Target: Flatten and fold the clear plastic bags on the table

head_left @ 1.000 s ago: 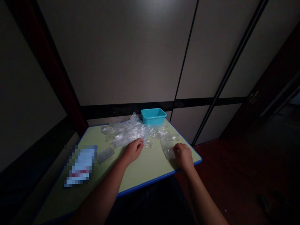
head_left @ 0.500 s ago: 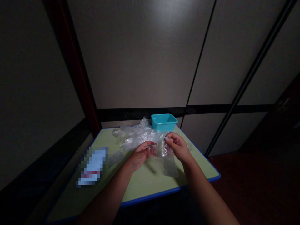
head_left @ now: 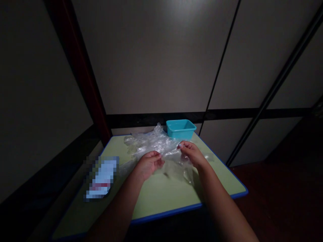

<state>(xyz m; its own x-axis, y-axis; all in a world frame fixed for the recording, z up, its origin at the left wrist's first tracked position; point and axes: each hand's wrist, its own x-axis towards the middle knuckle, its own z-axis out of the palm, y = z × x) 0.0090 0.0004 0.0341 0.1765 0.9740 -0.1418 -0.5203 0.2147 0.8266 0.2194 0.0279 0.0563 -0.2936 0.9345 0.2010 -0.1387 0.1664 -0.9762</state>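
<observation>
Between my two hands hangs a clear plastic bag (head_left: 174, 169), thin and crinkled, spread over the table's middle. The fingertips of my left hand (head_left: 150, 164) pinch its left side. My right hand (head_left: 193, 155) has thumb and fingers closed on its upper right side. Just behind, a heap of crumpled clear plastic bags (head_left: 148, 141) lies on the table; where the held bag ends and the heap begins is hard to make out.
A turquoise plastic bin (head_left: 181, 130) stands at the back right of the light green table (head_left: 161, 205), which has a blue edge. At the left lies a pixelated white and red item (head_left: 103, 176). Cabinet panels (head_left: 156, 67) rise behind.
My left hand has closed its fingers on the bag's left side. The bag, earlier bunched below my right hand, is now spread between both hands. The view has shifted slightly.
</observation>
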